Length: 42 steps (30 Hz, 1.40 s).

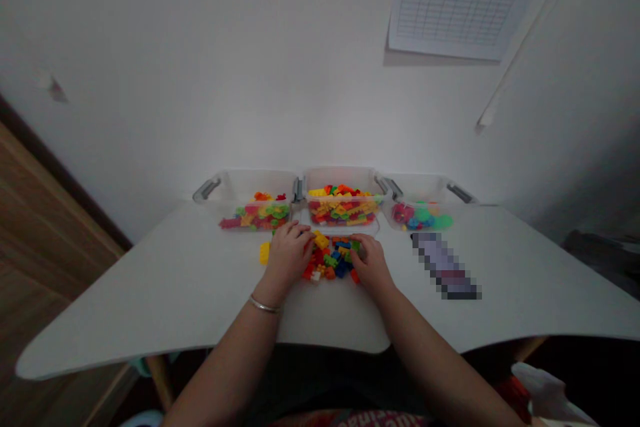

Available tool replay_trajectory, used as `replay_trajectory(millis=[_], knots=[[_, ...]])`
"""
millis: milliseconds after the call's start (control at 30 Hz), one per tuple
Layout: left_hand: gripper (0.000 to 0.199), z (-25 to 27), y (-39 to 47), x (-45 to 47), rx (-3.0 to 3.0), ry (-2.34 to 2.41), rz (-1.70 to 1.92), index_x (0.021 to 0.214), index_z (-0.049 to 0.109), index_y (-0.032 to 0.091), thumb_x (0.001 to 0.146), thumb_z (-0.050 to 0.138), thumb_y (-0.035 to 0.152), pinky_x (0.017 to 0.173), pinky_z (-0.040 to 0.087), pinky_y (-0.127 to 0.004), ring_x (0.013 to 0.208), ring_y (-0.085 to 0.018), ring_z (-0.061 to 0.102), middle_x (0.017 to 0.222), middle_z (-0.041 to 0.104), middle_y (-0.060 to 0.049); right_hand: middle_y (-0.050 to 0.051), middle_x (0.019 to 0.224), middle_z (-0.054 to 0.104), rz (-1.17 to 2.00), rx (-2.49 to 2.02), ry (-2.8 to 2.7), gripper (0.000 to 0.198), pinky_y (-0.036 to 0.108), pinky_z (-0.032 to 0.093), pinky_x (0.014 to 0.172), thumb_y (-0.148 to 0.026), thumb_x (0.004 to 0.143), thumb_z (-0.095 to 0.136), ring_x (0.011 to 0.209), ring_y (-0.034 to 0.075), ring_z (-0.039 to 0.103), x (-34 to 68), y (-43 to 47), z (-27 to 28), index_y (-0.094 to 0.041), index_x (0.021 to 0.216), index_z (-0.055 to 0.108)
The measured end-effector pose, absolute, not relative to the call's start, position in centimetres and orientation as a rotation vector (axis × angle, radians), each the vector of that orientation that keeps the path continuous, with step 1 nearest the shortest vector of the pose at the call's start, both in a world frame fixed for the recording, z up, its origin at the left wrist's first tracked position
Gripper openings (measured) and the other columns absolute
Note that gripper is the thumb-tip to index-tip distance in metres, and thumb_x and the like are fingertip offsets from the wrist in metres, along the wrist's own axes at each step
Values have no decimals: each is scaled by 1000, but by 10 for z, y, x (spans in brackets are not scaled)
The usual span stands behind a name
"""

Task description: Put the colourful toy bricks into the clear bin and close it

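A loose pile of colourful toy building bricks (pixel 330 259) lies on the white table between my hands. My left hand (pixel 286 259) reaches over the left side of the pile, its fingers bent. At its fingertips is a yellow building brick (pixel 321 239), raised a little above the others. On the pile's right side, my right hand (pixel 371 263) has its thumb and curled fingers around a green building brick (pixel 356 246). Another yellow brick (pixel 265 253) rests left of my left hand, partly covered by it.
Along the wall stand three clear plastic boxes: a left box (pixel 240 181) and a middle box (pixel 340 177) with many bricks, and a right box (pixel 420 183) with round coloured pieces. A pixelated flat object (pixel 445 267) lies to the right. The table's curved front edge (pixel 335 348) is near me.
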<state>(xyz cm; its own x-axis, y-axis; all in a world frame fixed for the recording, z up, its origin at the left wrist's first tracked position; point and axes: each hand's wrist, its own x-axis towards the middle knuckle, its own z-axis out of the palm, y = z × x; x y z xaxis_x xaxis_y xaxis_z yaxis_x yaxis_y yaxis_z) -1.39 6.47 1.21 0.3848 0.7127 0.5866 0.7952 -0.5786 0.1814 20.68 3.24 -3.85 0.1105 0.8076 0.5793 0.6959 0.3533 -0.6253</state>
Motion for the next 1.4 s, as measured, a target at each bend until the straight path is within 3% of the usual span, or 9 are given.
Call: replay_trajectory(millis=[167, 267, 400, 633, 833, 933, 1100, 1233, 1400], knots=[[24, 7, 68, -16, -2534, -1513, -922, 102, 74, 21, 89, 53, 19, 101, 45, -48, 109, -28, 60, 108, 74, -7, 10, 115, 69, 144, -1395, -1747, 31, 46, 42, 103, -22, 81, 56, 111, 27, 58, 197, 27, -30, -19, 109, 68], [32, 6, 70, -15, -2548, -1557, -889, 117, 69, 21, 90, 51, 18, 104, 43, -49, 113, -28, 59, 116, 72, -8, 9, 116, 69, 77, -1484, -1792, 32, 54, 28, 113, -26, 81, 60, 114, 29, 57, 190, 24, -23, -21, 112, 68], [32, 4, 67, -12, -2576, -1598, -830, 124, 65, 26, 95, 49, 27, 112, 26, -63, 126, -32, 51, 121, 71, -6, 8, 117, 70, 43, -1540, -1824, 34, 60, 13, 117, -36, 83, 64, 116, 29, 57, 183, 24, -17, -24, 115, 67], [27, 6, 61, -13, -2784, -1380, -845, 113, 69, 24, 92, 51, 22, 112, 32, -53, 110, -24, 61, 112, 73, -6, 8, 113, 71, 96, -1530, -1825, 32, 56, 19, 116, -35, 81, 69, 113, 28, 59, 182, 26, -22, -21, 110, 67], [30, 8, 57, -14, -2807, -1318, -856, 117, 67, 25, 92, 51, 20, 116, 24, -56, 111, -24, 61, 114, 72, -5, 9, 105, 70, 75, -1432, -1793, 23, 44, 45, 97, -23, 80, 66, 105, 27, 58, 184, 29, -25, -19, 103, 68], [31, 7, 56, -13, -2682, -1394, -874, 120, 65, 25, 94, 49, 23, 117, 19, -60, 113, -26, 60, 113, 71, -6, 8, 103, 70, 54, -1372, -1750, 22, 45, 45, 97, -22, 82, 63, 103, 26, 58, 186, 29, -26, -21, 103, 67], [42, 3, 56, -15, -2640, -1484, -778, 137, 52, 20, 98, 45, 31, 115, 23, -61, 118, -28, 57, 122, 67, -11, 11, 107, 68, 4, -1260, -1549, 28, 45, 48, 92, -31, 85, 58, 101, 26, 59, 191, 31, -21, -20, 110, 63], [34, 0, 54, -18, -2713, -1448, -741, 125, 62, 22, 99, 42, 32, 114, 28, -59, 118, -27, 57, 121, 68, -9, 11, 108, 65, -95, -1209, -1340, 34, 40, 50, 81, -37, 86, 57, 93, 23, 59, 200, 40, -4, -20, 115, 58], [30, -2, 54, -20, -2739, -1406, -788, 113, 69, 24, 99, 42, 30, 115, 24, -61, 116, -26, 58, 119, 69, -6, 8, 100, 65, -303, -1227, -1332, 29, 42, 46, 87, -37, 83, 57, 93, 23, 58, 215, 63, 25, -20, 106, 58]])
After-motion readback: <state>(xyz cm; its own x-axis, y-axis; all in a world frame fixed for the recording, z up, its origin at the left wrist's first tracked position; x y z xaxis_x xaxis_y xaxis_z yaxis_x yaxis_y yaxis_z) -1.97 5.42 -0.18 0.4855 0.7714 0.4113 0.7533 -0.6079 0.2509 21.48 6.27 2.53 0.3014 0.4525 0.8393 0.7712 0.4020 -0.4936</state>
